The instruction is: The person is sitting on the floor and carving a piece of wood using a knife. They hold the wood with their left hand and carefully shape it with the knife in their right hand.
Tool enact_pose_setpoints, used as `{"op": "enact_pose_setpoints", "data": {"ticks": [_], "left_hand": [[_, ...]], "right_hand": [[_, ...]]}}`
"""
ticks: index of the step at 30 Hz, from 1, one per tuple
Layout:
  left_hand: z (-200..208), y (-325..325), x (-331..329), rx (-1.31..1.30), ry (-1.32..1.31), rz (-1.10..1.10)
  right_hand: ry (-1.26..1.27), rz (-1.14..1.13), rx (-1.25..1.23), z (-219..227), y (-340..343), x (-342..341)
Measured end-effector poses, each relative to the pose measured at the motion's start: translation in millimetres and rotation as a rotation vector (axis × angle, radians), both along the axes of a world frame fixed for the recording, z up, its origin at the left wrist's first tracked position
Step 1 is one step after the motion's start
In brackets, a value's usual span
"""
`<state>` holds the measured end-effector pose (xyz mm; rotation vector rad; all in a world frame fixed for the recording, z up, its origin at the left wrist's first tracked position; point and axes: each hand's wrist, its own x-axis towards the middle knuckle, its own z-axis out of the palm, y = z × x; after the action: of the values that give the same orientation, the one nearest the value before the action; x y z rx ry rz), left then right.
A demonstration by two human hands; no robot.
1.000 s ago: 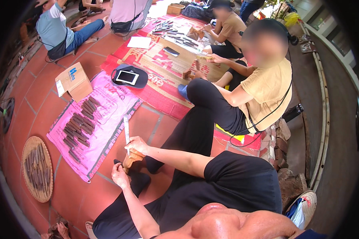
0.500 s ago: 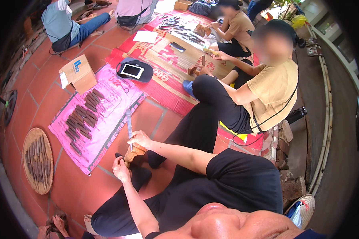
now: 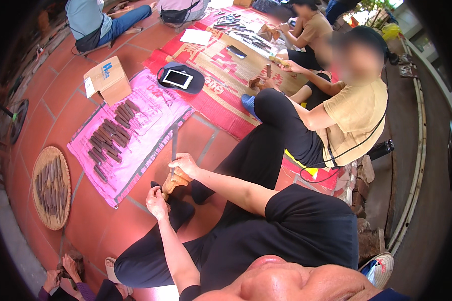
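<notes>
My right hand [image 3: 184,165] is closed around a long, flat metal blade [image 3: 174,143], which points away from me; whether it is a knife or a file I cannot tell. Under that hand a light-brown shaped wooden block [image 3: 176,183] sits between my black-clad feet. My left hand [image 3: 157,201] is closed at the block's near left side, fingers bent. A small dark end [image 3: 154,184] shows just above those fingers, but what they grip is mostly hidden.
Dark brown sticks [image 3: 108,138] lie on a pink cloth [image 3: 158,118] ahead-left, and more fill a round woven tray [image 3: 36,200]. Behind stand a cardboard box [image 3: 107,80] and a cap [image 3: 193,83] holding a white-framed device [image 3: 178,78]. A co-worker [image 3: 359,103] sits close on my right.
The whole view has shifted, so the surroundings appear farther right. The blade leans slightly differently above the block. Both my hands keep their grips. Another person's hands show more at the lower left.
</notes>
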<state>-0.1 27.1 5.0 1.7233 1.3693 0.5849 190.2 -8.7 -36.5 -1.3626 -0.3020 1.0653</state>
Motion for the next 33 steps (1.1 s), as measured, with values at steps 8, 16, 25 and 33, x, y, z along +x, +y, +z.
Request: {"op": "enact_pose_setpoints", "data": {"ticks": [8,16,25,33], "left_hand": [[-17.1,2.7,-4.5,0.019,0.001,-0.015],[-15.0,2.0,-3.1,0.040,0.010,-0.027],[-13.8,4.0,-2.6,0.045,0.028,-0.028],[-10.4,2.7,-2.4,0.044,0.026,-0.027]], "right_hand": [[0.099,-0.048,0.101,16.3,-2.6,-2.3],[-0.160,0.039,0.060,12.5,-7.1,1.8],[-0.942,0.327,-0.017,24.8,-19.8,4.8],[-0.660,0.274,-0.173,44.5,-15.9,12.8]]}}
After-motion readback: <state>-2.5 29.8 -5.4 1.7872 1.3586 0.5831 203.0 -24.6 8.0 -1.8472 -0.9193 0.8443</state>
